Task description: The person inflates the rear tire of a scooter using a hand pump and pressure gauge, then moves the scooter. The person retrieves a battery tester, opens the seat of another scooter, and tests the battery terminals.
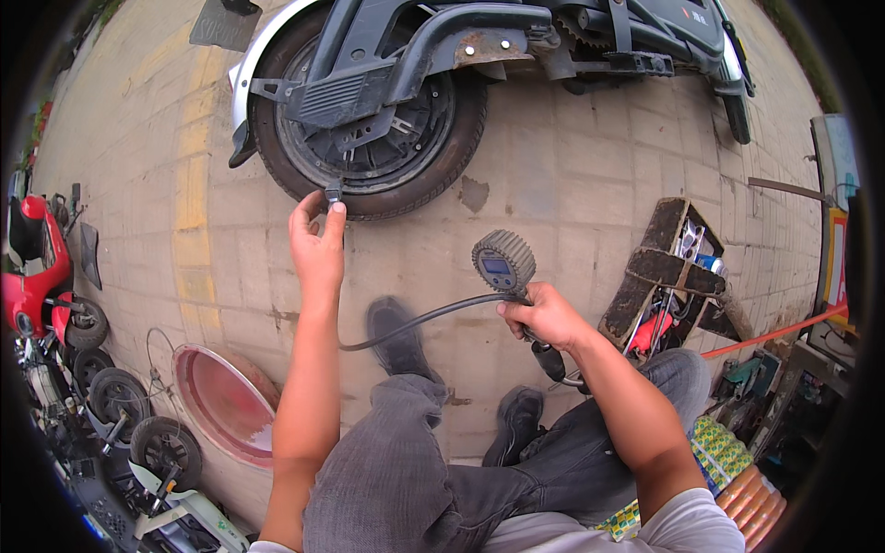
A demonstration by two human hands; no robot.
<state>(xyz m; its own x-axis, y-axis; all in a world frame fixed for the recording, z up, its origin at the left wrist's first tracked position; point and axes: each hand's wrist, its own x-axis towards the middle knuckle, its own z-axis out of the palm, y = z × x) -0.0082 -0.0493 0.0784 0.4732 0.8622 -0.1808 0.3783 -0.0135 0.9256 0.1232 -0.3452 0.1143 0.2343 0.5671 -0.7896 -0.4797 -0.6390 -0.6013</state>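
My left hand [318, 241] pinches a small dark air chuck [333, 193] at the lower edge of the wheel rim, where the valve would sit; the valve itself is hidden. The wheel's black tyre [442, 166] belongs to an electric scooter [442, 41] across the top of the view. In my right hand [553, 318] is the grip of a tyre inflator gauge [503, 261], its round ribbed head and small blue display tilted up. A black hose [419, 318] bows from the gauge toward my left forearm, where it passes out of sight.
Right of me stands an open wooden tool tray [678, 267] with wrenches and other tools. A red basin [221, 401] rests at the lower left, beside loose wheels [166, 452] and a red scooter [37, 267]. An orange hose [774, 332] runs along the right.
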